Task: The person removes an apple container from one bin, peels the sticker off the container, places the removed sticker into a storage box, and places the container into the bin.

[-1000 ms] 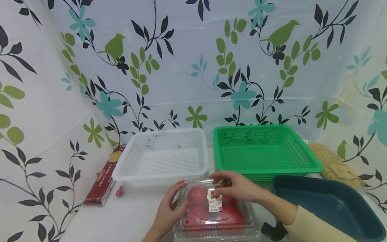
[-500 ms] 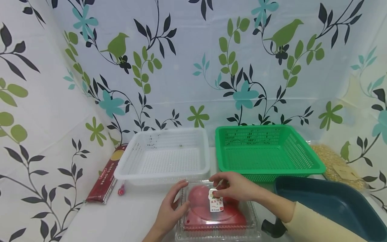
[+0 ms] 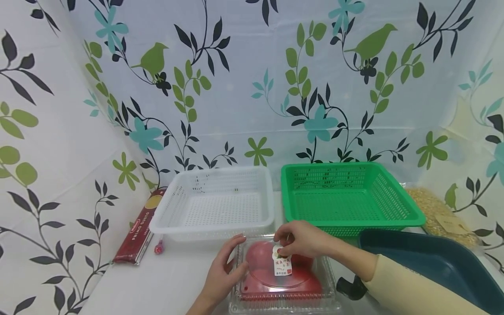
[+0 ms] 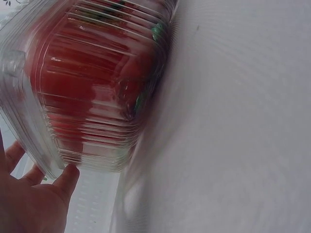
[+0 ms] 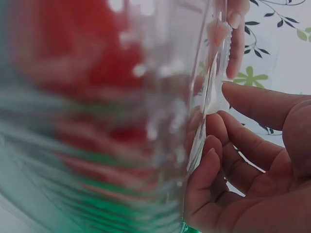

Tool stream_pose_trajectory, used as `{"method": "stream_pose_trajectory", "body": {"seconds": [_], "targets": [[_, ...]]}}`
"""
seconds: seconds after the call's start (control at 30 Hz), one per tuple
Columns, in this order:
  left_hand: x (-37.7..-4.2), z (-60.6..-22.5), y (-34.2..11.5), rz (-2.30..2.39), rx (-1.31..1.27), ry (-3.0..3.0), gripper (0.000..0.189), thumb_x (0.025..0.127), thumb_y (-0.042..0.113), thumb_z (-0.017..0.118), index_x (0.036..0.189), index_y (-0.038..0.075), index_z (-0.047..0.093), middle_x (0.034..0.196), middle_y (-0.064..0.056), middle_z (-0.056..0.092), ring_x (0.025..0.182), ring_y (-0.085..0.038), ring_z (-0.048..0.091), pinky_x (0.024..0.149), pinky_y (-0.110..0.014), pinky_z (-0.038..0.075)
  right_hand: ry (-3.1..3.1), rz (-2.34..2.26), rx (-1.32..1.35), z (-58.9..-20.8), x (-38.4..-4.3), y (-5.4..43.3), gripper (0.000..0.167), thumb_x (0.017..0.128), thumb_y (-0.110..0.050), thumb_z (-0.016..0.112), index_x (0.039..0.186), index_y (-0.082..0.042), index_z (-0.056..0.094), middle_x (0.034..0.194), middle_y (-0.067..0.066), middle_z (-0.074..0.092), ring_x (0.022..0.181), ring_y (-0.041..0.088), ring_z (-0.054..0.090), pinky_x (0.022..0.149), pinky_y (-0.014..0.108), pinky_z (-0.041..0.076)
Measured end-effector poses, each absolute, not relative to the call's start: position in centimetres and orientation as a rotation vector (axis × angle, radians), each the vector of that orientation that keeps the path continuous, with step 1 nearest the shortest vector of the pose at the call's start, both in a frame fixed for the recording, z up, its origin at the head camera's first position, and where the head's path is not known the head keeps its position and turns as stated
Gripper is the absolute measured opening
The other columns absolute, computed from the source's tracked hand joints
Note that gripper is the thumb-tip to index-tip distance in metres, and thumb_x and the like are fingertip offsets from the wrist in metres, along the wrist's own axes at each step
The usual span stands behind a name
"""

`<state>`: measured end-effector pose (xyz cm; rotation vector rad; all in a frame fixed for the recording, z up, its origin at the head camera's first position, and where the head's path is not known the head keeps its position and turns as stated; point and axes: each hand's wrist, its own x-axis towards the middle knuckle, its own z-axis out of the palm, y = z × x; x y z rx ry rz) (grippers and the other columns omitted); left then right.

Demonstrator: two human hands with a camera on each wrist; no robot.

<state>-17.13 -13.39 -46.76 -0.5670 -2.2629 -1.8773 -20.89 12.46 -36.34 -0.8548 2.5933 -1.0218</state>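
Observation:
A clear plastic clamshell box (image 3: 283,288) with smooth, rounded red things (image 4: 73,73) inside stands at the front of the white table. Bits of green show through its side in the left wrist view. My left hand (image 3: 220,271) holds the left edge of the box, thumb over the lid and a fingertip (image 4: 71,171) against the ribbed side. On the lid sits a white label sticker (image 3: 282,266) with a red fruit picture and red print. The thumb and index finger of my right hand (image 3: 301,240) pinch the top of this sticker; the other fingers curl under near the lid.
Behind the box stand a white basket (image 3: 220,227) and a green basket (image 3: 354,227). To the right are a dark blue basin (image 3: 425,262), a black object (image 3: 350,288) and a bag of yellow grains (image 3: 437,214). A red packet (image 3: 135,236) and a lollipop (image 3: 159,248) lie left.
My right fingers have shifted slightly on the sticker, whose top now looks more bent. The left hand stays at the box edge; the head view has shifted a little.

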Motion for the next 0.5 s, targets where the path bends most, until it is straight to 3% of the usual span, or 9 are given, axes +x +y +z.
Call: {"method": "stream_pose_trajectory", "body": {"seconds": [0.27, 0.5], "targets": [[-17.01, -46.65, -13.40, -1.903, -0.530, -2.272, 0.054, 0.090, 0.010, 0.072, 0.141, 0.017, 0.055, 0.154, -0.015, 0.041, 0.146, -0.040, 0.029, 0.109, -0.049, 0.041, 2.583, -1.039, -0.881, -36.53, -20.92, 12.43, 0.014, 0.082, -0.007, 0.081, 0.089, -0.011, 0.070, 0.076, -0.008, 0.059, 0.073, 0.009, 0.053, 0.063, 0.025, 0.049], [-17.05, -46.62, -13.42, -1.894, -0.555, -2.262, 0.052, 0.092, 0.009, 0.070, 0.141, 0.017, 0.055, 0.153, -0.018, 0.042, 0.146, -0.043, 0.028, 0.109, -0.050, 0.040, 2.588, -1.053, -0.897, -36.59, -20.73, 12.39, 0.015, 0.084, -0.001, 0.077, 0.081, -0.013, 0.068, 0.074, -0.009, 0.060, 0.072, 0.009, 0.054, 0.063, 0.027, 0.050]]}}
